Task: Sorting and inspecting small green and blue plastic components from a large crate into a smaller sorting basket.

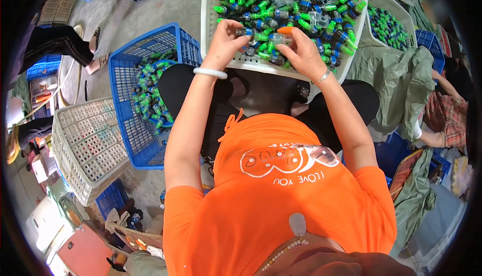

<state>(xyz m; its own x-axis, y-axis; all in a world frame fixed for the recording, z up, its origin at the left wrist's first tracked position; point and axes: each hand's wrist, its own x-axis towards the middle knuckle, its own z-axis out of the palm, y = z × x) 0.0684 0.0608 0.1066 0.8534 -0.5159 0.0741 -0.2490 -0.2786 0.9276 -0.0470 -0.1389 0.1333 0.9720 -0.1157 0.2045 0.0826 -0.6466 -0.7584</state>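
Note:
Over a white crate (pixel 206 15) heaped with small dark bottles with blue bands and green nozzles, both hands work close together. My left hand (pixel 223 45) pinches one such small bottle (pixel 245 32), its green nozzle pointing right. A clear plastic cap (pixel 279 38) is held between the fingers of my right hand (pixel 305 57), close to that nozzle; whether the two touch I cannot tell. Something orange, like a finger cover (pixel 285 30), sits at the tip of a right finger. More clear plastic pieces (pixel 319 20) lie on top of the heap.
A blue crate (pixel 120 90) at my left holds more green-tipped bottles. Beside it stands a whitish crate (pixel 90 145). Another white crate of bottles (pixel 389 27) and a green plastic sheet (pixel 391 82) are at the right. Other people's legs and an arm show at both sides.

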